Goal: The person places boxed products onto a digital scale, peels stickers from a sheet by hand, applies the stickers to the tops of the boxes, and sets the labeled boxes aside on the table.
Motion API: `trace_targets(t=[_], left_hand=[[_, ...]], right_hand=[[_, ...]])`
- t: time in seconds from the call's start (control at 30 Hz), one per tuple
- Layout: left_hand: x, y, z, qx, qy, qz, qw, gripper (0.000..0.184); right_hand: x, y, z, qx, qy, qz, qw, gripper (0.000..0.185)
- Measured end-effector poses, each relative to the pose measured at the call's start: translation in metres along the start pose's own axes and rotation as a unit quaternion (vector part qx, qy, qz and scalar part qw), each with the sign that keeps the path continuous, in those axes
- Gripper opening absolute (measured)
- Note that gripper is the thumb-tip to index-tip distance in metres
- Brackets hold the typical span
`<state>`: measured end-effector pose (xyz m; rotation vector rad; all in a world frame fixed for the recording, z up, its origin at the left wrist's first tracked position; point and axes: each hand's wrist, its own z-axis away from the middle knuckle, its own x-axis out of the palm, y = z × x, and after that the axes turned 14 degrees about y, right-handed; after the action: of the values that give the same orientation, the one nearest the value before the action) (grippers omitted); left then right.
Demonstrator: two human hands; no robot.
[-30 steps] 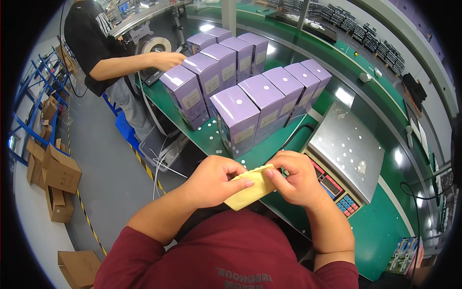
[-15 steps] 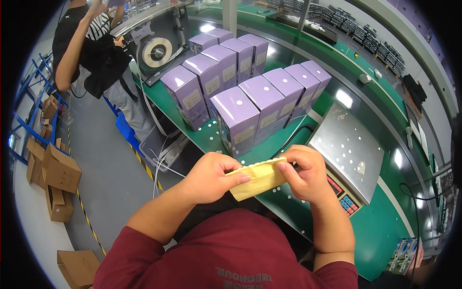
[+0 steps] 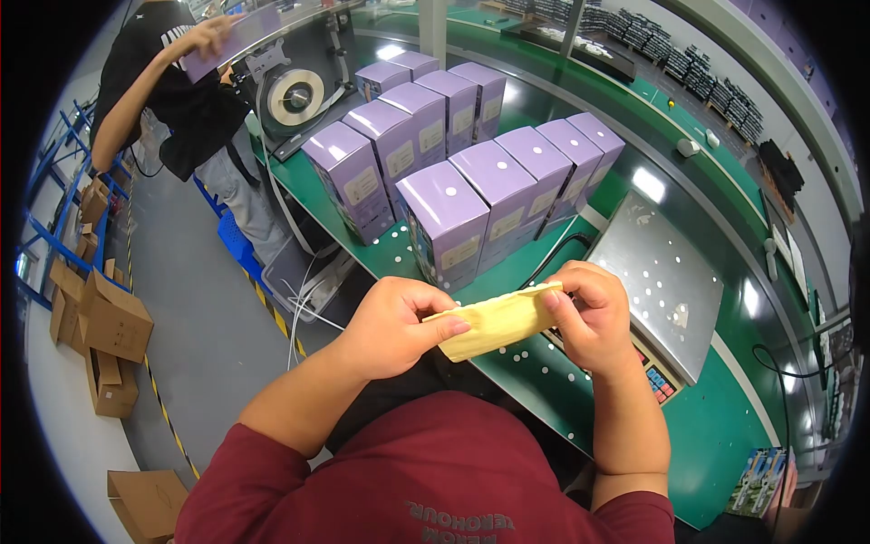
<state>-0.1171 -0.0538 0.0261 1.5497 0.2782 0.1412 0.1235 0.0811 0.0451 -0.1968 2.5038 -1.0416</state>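
Observation:
A yellow piece of soft material (image 3: 500, 325) is stretched between my two hands, in front of my body and above the table's near edge. My left hand (image 3: 391, 328) pinches its left end between thumb and fingers. Its right end is gripped by my right hand (image 3: 589, 317), which is beside the weighing scale (image 3: 654, 276) and covers part of its keypad. Beyond my hands, purple boxes (image 3: 444, 213) stand upright in two rows on the green table (image 3: 544, 399).
At the upper left a co-worker (image 3: 172, 100) holds a purple box (image 3: 231, 43) beside a machine with a label roll (image 3: 295, 97). White cables (image 3: 304, 304) hang at the table's left edge. Cardboard boxes (image 3: 113, 317) lie on the floor, far left.
My hands have moved apart and slightly up, my right hand further right, and the yellow material is spread wider. The co-worker has drawn back from the table and now holds up a purple box.

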Motion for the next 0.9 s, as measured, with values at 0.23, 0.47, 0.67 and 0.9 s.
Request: trace_targets(t=[0.23,0.47,0.67,0.9], left_hand=[[0.000,-0.005,-0.001,0.006,0.023,0.062,0.998,0.008],[-0.003,-0.016,0.002,0.011,0.015,0.134,0.991,0.008],[-0.002,-0.013,0.002,0.028,0.032,0.138,0.990,0.008],[0.005,-0.006,0.004,0.014,0.035,0.142,0.989,0.011]], right_hand=[[-0.001,0.003,0.000,-0.010,0.029,-0.012,0.999,0.007],[0.001,0.005,0.001,0.006,0.058,-0.041,0.997,0.007],[0.004,0.004,0.003,0.017,0.055,-0.044,0.997,0.007],[0.012,0.004,0.008,0.019,0.050,-0.056,0.997,0.008]])
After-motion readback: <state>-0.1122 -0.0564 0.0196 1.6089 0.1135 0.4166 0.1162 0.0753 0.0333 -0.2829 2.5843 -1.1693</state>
